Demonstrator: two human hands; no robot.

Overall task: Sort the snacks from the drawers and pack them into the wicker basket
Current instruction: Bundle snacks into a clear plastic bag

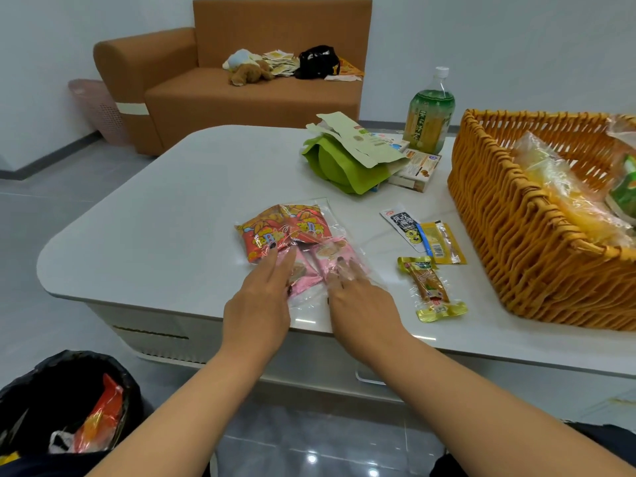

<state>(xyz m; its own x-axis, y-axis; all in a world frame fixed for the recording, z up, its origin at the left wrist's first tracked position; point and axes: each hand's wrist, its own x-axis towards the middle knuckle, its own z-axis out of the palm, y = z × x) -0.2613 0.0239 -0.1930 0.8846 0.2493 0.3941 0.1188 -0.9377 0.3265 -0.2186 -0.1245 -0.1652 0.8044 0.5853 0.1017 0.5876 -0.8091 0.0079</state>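
Head view: a person sits at a white counter [165, 187] with both hands on a clear plastic bag of snack packets.
Left hand: the left hand [261, 297] lies flat with straight fingers pressing on the clear bag [320, 215]; it grips nothing.
Right hand: the right hand [358, 297] also lies flat, fingers spread over the bag's near right part; some fingertips seem to sit under or behind the plastic film, so I cannot tell whether it is inside the bag.
Bag contents: orange-red packets [282, 232] at the far end, pink packets [309, 270] nearer the hands, all seen through the film.
Loose snacks: a white-and-black sachet [402, 223] touching a yellow sachet [444, 242], and a yellow-edged sealed stick snack [432, 287] just beside them, all lying between the bag and the basket.
Wicker basket: the wicker basket [516, 235] stands on the counter's right side and already holds clear-wrapped yellowish packs [557, 187] and a green-printed pack [624, 191] at the frame's edge.
Far end of counter: a green cloth bag [340, 166] under torn paper packaging [358, 142], small boxes [418, 168] and a green tea bottle [428, 111].
Progress: partly done, by my reading. Some snacks are packed; the bagged group, the three loose packets and perhaps the boxes remain.
Step in hand: likely flattening or gathering the bagged packets as one sorted group.
Bin: a black-lined bin [44, 383] at lower left holds discarded wrappers.
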